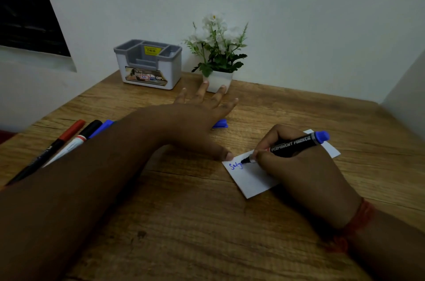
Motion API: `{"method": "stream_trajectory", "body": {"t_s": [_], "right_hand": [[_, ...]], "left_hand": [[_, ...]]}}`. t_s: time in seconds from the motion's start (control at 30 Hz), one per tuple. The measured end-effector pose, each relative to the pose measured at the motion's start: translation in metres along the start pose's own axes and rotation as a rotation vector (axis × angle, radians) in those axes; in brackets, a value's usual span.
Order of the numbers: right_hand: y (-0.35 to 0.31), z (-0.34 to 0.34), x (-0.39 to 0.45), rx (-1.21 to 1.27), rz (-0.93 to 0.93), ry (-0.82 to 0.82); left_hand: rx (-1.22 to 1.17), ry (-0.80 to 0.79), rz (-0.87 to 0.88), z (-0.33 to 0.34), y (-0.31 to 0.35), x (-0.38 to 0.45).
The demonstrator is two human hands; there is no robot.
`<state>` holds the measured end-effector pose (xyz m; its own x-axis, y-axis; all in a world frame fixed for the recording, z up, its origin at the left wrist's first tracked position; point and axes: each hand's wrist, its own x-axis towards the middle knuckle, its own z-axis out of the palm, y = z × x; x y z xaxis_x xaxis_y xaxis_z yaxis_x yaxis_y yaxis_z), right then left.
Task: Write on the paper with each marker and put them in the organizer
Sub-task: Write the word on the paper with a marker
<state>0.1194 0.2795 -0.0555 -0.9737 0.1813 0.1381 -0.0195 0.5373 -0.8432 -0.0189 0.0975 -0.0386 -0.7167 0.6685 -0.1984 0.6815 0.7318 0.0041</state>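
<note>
bare wooden table point(299, 106) toward organizer point(148, 63), potted plant point(217, 50) just right, blue cap point(220, 123) between

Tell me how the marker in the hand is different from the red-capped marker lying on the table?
The blue marker has its cap off, and its tip touches the paper; the red-capped marker keeps its cap on. The right hand grips the blue marker and tilts it, while the red-capped marker lies flat on the table, untouched. The blue marker looks thicker. Both have dark bodies.
</note>
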Motion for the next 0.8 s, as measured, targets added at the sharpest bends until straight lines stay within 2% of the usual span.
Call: {"method": "stream_trajectory", "body": {"t_s": [0.27, 0.6, 0.8], "right_hand": [[0.001, -0.005, 0.006, 0.117, -0.042, 0.163], [0.001, -0.008, 0.008, 0.185, -0.106, 0.189], [0.004, -0.014, 0.009, 0.213, -0.11, 0.137]], "left_hand": [[0.007, 0.02, 0.016, -0.001, 0.0, 0.0], [-0.041, 0.118, -0.111, -0.005, -0.005, 0.001], [-0.036, 0.207, -0.037, -0.005, -0.006, 0.001]]}}
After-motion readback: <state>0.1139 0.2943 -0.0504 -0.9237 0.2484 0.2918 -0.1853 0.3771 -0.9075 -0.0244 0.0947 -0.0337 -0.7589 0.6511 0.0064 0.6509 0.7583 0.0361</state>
